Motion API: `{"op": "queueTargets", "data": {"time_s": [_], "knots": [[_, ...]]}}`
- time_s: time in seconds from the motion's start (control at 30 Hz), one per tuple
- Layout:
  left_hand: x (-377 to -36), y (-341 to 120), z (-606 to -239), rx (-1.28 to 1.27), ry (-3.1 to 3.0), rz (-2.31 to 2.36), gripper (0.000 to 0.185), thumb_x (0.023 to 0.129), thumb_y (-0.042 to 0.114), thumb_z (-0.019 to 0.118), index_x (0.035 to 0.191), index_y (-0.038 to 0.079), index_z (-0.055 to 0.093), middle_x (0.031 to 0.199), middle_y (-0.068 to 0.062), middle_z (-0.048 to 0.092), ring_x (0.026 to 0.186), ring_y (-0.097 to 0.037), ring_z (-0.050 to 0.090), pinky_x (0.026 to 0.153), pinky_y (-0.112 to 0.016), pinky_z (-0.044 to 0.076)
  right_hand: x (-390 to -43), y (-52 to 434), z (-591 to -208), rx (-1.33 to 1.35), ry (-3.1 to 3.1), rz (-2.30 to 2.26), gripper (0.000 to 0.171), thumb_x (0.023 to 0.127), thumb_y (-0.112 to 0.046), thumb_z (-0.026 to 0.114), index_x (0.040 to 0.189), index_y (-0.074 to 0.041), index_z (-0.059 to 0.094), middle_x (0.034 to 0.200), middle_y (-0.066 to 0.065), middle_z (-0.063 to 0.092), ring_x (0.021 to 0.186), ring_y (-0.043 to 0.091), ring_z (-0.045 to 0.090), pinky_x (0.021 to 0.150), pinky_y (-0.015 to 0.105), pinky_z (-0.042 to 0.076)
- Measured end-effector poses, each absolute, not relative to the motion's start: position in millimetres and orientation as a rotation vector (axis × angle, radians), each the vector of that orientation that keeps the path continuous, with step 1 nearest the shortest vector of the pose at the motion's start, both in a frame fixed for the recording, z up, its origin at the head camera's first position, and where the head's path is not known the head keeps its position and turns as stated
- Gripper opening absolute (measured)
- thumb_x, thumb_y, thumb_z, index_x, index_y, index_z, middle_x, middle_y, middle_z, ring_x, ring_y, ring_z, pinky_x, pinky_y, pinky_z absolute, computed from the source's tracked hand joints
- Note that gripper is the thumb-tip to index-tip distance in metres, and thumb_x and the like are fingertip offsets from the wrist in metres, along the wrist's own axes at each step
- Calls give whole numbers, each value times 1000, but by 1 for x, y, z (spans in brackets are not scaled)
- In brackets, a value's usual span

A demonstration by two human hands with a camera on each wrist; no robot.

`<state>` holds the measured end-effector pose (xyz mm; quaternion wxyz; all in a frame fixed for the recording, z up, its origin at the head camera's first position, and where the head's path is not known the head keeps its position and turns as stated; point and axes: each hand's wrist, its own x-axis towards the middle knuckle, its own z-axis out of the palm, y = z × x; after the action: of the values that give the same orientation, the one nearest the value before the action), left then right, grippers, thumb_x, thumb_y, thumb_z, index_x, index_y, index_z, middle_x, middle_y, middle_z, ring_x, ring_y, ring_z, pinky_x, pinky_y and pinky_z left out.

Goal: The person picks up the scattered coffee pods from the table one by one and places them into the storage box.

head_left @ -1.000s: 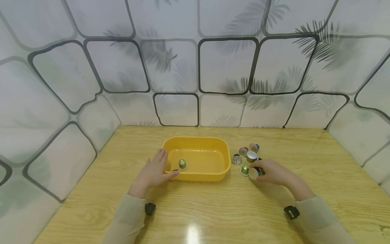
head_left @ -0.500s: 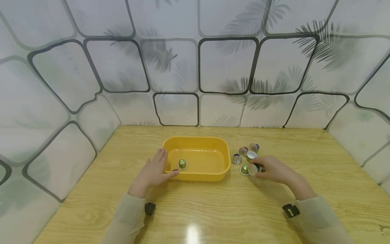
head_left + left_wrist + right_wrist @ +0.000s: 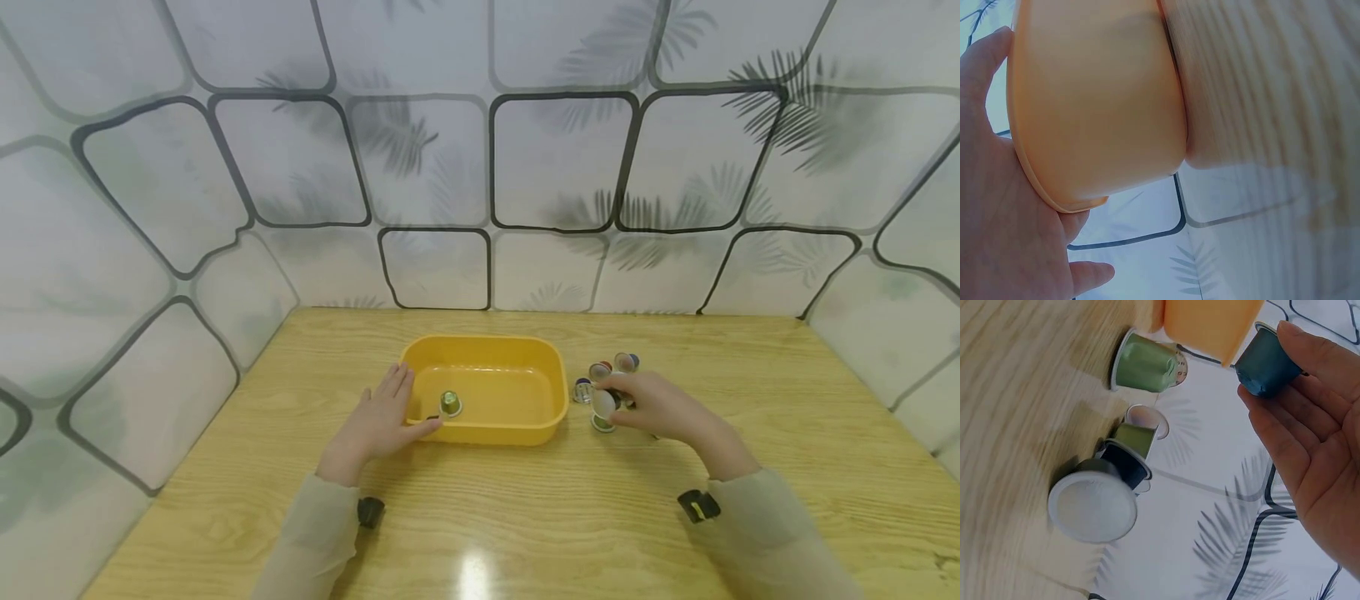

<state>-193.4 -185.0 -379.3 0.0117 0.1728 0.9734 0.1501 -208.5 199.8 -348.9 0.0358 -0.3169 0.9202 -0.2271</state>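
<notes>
My right hand (image 3: 663,406) pinches a dark teal coffee capsule (image 3: 1266,362) between thumb and fingertips, its pale lid facing me in the head view. The capsule is off the table, overlapping a green capsule (image 3: 602,424) that stands lid-down beside the yellow tub (image 3: 480,434). My left hand (image 3: 378,427) rests on the tub's left end, fingers extended over the side and thumb along the front rim. Inside the tub, near that hand, sits another green capsule (image 3: 450,403). A small dark piece (image 3: 432,418) shows by the left thumb, mostly hidden.
Behind the right hand lie several more capsules: a clear one with a purple base (image 3: 582,391), a red one (image 3: 600,371) and a blue one (image 3: 626,362). A capsule with a white lid (image 3: 1092,507) lies nearest the right wrist camera. A patterned wall (image 3: 547,275) borders the table.
My right hand has lifted the teal capsule from beside the green one and shifted it left, toward the tub. My left hand has stayed on the tub.
</notes>
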Motion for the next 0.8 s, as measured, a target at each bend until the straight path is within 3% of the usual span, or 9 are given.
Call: {"op": "queueTargets", "data": {"time_s": [0.1, 0.27, 0.5, 0.8], "knots": [[-194, -185, -380, 531, 3041, 453, 93, 82, 61, 43, 139, -6, 15, 145, -18, 10, 132, -29, 5, 98, -58, 13, -210, 193, -347, -994, 2843, -675, 38, 78, -11, 67, 114, -2, 58, 98, 5, 61, 75, 10, 55, 63, 25, 47], [-194, -185, -379, 528, 3039, 456, 92, 82, 61, 44, 139, -6, 15, 145, -18, 10, 132, -29, 5, 98, -58, 13, -213, 182, -343, -1037, 2877, -644, 36, 78, -14, 68, 111, -5, 61, 96, -2, 58, 74, 14, 41, 63, 27, 41], [-194, -185, -379, 527, 3038, 460, 92, 82, 60, 44, 139, -6, 14, 145, -18, 9, 132, -29, 4, 98, -58, 13, -222, 168, -342, -1062, 2818, -752, 40, 80, -17, 66, 116, -2, 56, 107, 5, 60, 94, 18, 56, 77, 35, 46], [-194, -185, -379, 527, 3039, 458, 91, 82, 59, 46, 138, -7, 15, 144, -20, 9, 132, -29, 3, 98, -59, 12, -233, 144, -343, -1145, 2796, -805, 31, 79, -14, 67, 109, -6, 59, 100, 3, 61, 88, 17, 56, 73, 36, 46]]}}
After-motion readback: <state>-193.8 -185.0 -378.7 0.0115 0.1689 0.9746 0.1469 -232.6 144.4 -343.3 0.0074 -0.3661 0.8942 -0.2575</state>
